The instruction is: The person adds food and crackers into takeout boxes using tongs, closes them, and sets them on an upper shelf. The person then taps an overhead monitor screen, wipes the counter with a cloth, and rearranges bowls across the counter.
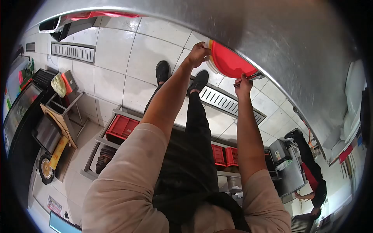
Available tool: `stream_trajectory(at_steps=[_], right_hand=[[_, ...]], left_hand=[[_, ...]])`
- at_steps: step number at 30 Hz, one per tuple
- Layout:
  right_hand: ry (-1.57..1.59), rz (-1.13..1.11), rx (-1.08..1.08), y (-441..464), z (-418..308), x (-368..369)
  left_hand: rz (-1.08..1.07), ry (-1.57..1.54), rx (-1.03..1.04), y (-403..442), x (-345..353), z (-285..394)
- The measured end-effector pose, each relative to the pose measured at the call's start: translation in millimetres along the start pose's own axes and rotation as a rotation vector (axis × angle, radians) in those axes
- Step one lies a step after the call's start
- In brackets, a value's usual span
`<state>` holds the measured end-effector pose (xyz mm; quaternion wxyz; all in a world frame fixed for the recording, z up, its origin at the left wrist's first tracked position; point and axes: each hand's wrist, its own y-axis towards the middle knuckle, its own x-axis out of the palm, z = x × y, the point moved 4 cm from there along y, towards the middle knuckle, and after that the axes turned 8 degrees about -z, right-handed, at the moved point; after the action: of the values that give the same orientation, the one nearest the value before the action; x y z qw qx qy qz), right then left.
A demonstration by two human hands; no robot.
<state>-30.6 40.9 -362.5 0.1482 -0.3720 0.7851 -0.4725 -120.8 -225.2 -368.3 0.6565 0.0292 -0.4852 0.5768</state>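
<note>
Below the edge of the steel counter is a round bucket with a red lid or red inside (230, 61) and a pale yellowish rim (211, 64); the counter hides its far part. My left hand (199, 54) is closed on the rim at its left side. At the near right edge of the red surface, my right hand (243, 86) is closed, its thumb against the red edge. A thin metal utensil (255, 76), perhaps tongs, sticks out to the right from that hand; its exact kind is unclear.
The steel counter (279, 31) spans the top and right. Floor drains (219, 100) run through white tiles. Behind me, a low rack holds red crates (121, 127). At left stand a wheeled cart (54, 145) and a display case. Another person (311, 174) works at far right.
</note>
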Motion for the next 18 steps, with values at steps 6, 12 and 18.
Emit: stream_trajectory(at_steps=[6, 12, 18], right_hand=[[-0.028, -0.137, -0.080, 75.3, 3.0, 3.5], [-0.828, 0.036, -0.702, -25.2, -10.2, 73.1], [-1.005, 0.098, -0.773, -41.1, -36.2, 110.4]], left_hand=[[-0.049, 0.074, 0.644, 34.9, 9.9, 31.2], [0.210, 0.668, 0.239, 27.3, 14.3, 23.7], [0.571, 0.869, -0.005, 14.9, 57.0, 51.9]])
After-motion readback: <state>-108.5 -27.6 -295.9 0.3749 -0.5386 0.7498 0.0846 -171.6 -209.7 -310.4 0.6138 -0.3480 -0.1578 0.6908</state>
